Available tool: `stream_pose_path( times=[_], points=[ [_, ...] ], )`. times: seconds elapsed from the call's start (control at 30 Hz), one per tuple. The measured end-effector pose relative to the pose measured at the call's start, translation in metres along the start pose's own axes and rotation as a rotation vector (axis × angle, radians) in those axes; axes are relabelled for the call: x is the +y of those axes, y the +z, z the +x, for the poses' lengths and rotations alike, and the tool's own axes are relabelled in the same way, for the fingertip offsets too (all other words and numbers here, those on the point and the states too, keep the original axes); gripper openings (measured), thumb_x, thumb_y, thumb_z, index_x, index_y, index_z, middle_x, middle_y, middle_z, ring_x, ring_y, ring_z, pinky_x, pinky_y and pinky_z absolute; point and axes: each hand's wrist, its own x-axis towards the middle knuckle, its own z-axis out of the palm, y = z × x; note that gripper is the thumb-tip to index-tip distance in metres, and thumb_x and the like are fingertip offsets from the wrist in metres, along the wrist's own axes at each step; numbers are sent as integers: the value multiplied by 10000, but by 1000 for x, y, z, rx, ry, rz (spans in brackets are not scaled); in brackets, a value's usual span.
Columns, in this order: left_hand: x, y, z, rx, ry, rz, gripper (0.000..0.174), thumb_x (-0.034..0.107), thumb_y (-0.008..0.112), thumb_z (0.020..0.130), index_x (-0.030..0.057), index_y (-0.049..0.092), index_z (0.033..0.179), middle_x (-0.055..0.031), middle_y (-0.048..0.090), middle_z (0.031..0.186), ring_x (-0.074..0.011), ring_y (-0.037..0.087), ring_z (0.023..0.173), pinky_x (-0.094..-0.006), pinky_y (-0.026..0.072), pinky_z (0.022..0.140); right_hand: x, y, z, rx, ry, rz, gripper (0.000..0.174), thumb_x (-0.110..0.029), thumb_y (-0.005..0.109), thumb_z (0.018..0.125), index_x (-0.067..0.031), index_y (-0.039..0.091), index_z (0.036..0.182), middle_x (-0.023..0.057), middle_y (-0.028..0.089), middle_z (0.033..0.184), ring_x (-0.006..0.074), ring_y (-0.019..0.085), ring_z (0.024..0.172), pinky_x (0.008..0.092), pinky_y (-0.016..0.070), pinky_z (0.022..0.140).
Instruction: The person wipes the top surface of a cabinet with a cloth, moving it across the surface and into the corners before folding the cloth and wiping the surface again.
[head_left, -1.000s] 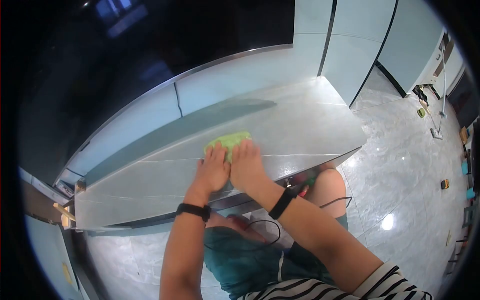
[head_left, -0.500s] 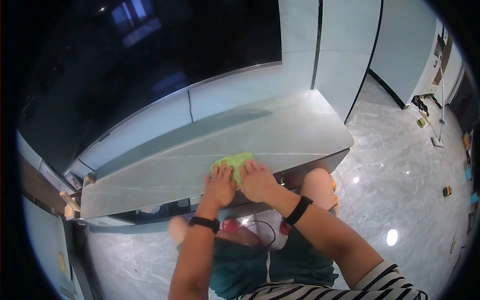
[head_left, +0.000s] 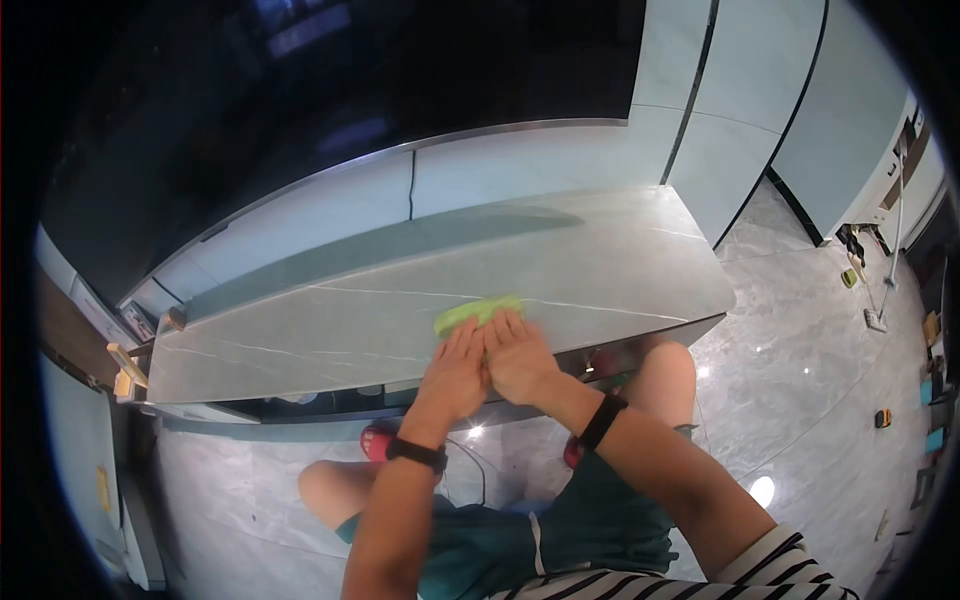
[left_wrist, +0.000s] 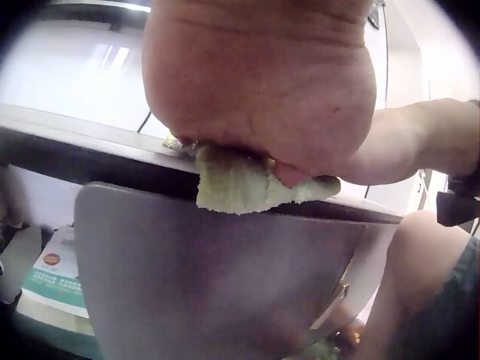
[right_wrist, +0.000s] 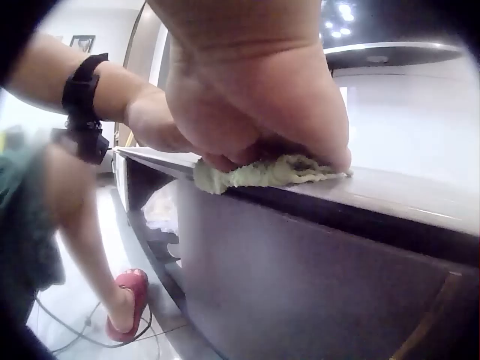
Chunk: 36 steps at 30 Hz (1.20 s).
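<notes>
A light green cloth (head_left: 478,314) lies on the grey stone-look cabinet top (head_left: 390,285), near its front edge. My left hand (head_left: 458,372) presses on it with fingers stretched forward. Close against it, my right hand (head_left: 520,358) also presses on the cloth, fingers extended. In the left wrist view, part of the cloth (left_wrist: 236,184) droops over the front edge below the palm. The right wrist view has the cloth (right_wrist: 262,174) crumpled under the right hand (right_wrist: 255,105). Both palms hide much of it.
A large dark television screen (head_left: 340,80) hangs behind the cabinet, with a cable (head_left: 411,185) below it. A dark drawer front (right_wrist: 300,277) is under the top. My knees are close to the cabinet. A mop (head_left: 876,318) stands on the tiled floor at right.
Over the last second both hands drew the cloth towards the front edge. The hands parted slightly, then came together again. The left knee swung out to the left, and the head view shifted.
</notes>
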Motion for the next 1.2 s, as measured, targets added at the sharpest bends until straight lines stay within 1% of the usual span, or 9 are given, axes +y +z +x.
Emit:
stream_pose_path(
  times=[0.13, 0.2, 0.27, 0.37, 0.67, 0.8, 0.87, 0.97, 1.2],
  points=[
    [-29, -23, -21, -26, -10, 39, 616, 194, 493, 913, 80, 311, 1491, -198, 264, 1565, -345, 265, 1446, -486, 261, 1154, -39, -2, 17, -26, -10, 4, 645, -262, 497, 917, 66, 339, 1450, 266, 292, 1537, 387, 239, 1451, 461, 223, 1164],
    [-37, -33, -27, -46, -33, 58, 593, 220, 497, 922, 41, 341, 1465, -187, 289, 1556, -328, 271, 1443, -479, 263, 1150, -50, 0, 23, 10, -32, 20, 628, -243, 504, 910, 81, 357, 1427, 280, 313, 1514, 397, 264, 1433, 460, 235, 1157],
    [-48, -31, -25, -40, -37, 55, 584, 235, 498, 927, 20, 356, 1451, -186, 304, 1548, -321, 278, 1439, -475, 263, 1148, -52, 5, 29, 96, -76, 31, 587, -203, 519, 896, 100, 395, 1384, 298, 351, 1473, 414, 317, 1396, 464, 261, 1141],
    [-63, -23, -13, -46, -36, 45, 595, 234, 493, 928, 28, 336, 1464, -194, 290, 1554, -328, 273, 1443, -470, 248, 1158, -41, 9, 44, 49, -97, -35, 636, -274, 505, 913, 67, 371, 1432, 264, 336, 1509, 383, 299, 1413, 456, 252, 1145],
    [-108, -52, 101, -251, -129, 157, 683, 298, 509, 940, 101, 234, 1532, -153, 204, 1603, -291, 207, 1480, -456, 209, 1187, -3, -2, 151, 65, -16, -65, 516, -251, 520, 905, 46, 472, 1324, 215, 440, 1419, 336, 394, 1338, 444, 334, 1083],
    [-121, -67, 145, -261, -199, 145, 609, 224, 390, 952, 132, 239, 1534, -116, 219, 1604, -266, 194, 1486, -459, 199, 1200, 8, -15, 200, -27, 77, -55, 584, -251, 505, 925, 29, 399, 1426, 204, 364, 1506, 327, 342, 1393, 441, 300, 1107],
    [-132, -67, 163, -251, -199, 178, 612, 226, 388, 953, 141, 228, 1538, -103, 202, 1611, -257, 181, 1490, -458, 190, 1203, 11, -13, 218, 49, 98, -63, 563, -284, 491, 939, 32, 418, 1399, 203, 403, 1462, 324, 367, 1371, 451, 333, 1093],
    [-142, -76, 180, -251, -225, 167, 613, 244, 387, 960, 143, 221, 1541, -84, 170, 1623, -242, 152, 1498, -455, 176, 1208, 17, -17, 244, 7, 127, -33, 628, -255, 535, 910, 0, 377, 1460, 184, 352, 1530, 314, 333, 1408, 429, 279, 1117],
    [-163, -71, 201, -238, -223, 98, 657, 329, 411, 973, 146, 176, 1558, -57, 116, 1637, -221, 106, 1507, -455, 157, 1211, 18, -32, 267, -120, 166, -60, 661, -276, 589, 888, 4, 381, 1450, 164, 395, 1483, 287, 339, 1399, 396, 306, 1104]
  ],
)
